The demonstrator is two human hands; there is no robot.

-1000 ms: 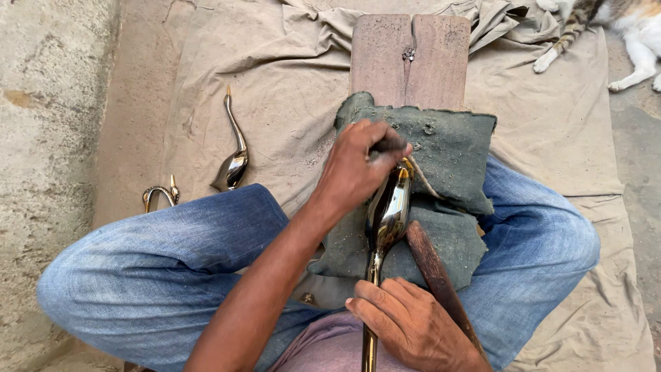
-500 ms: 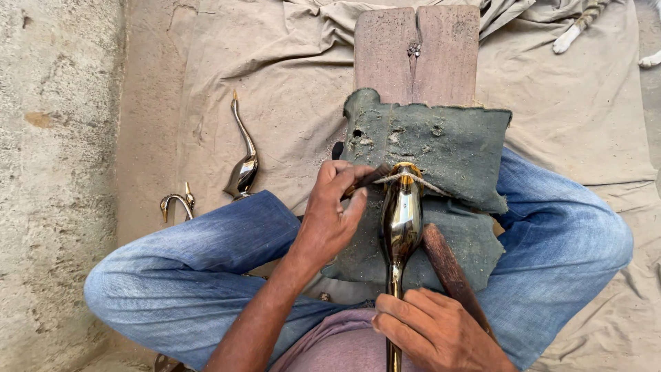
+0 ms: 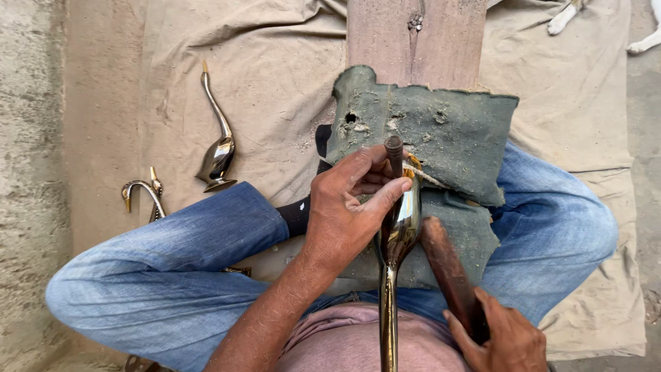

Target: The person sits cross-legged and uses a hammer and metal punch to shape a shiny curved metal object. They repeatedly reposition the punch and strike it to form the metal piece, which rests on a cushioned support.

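Left hand (image 3: 348, 207) pinches a punch (image 3: 394, 153) upright on the brass swan (image 3: 399, 227).
Polished, long-necked swan lies just right of its palm; right hand (image 3: 506, 337) grips a wooden mallet (image 3: 447, 269).

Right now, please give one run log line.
left hand: grips punch on brass swan | right hand: holds wooden mallet

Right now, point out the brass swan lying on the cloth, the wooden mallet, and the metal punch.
brass swan (image 3: 219, 153), head view, on its rounded body.
wooden mallet (image 3: 447, 265), head view, on the brown shaft above the right hand.
metal punch (image 3: 394, 150), head view, on its upper end above the left hand's fingers.
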